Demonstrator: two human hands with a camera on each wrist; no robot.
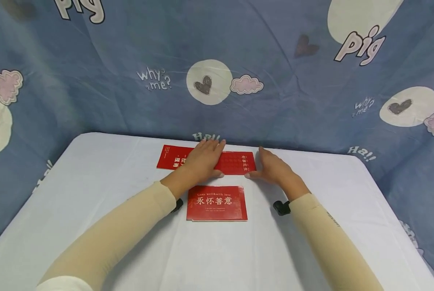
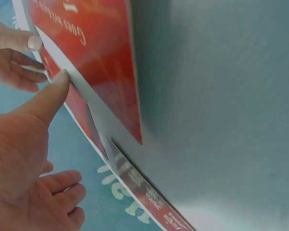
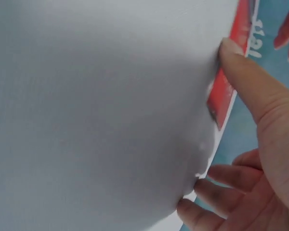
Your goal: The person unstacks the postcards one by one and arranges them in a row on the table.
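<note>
Two red printed cards lie end to end near the back edge of the table: a left card (image 1: 168, 157) and a right card (image 1: 235, 162). My left hand (image 1: 204, 158) lies across them with extended fingers, hiding where they meet; whether it presses cannot be told. At the outer end of the right card, my right hand (image 1: 273, 166) has its thumb by the near corner and its fingers beyond the edge. Closer to me is a red card stack (image 1: 217, 203) with white lettering. In the right wrist view, the right thumb (image 3: 236, 55) is over the right card (image 3: 222, 98).
White cloth (image 1: 129, 242) covers the table. Behind it, a blue patterned curtain (image 1: 129, 109) hangs against the back edge. A small dark wrist device (image 1: 282, 207) is on the right wrist, and another (image 1: 178, 205) shows under the left wrist.
</note>
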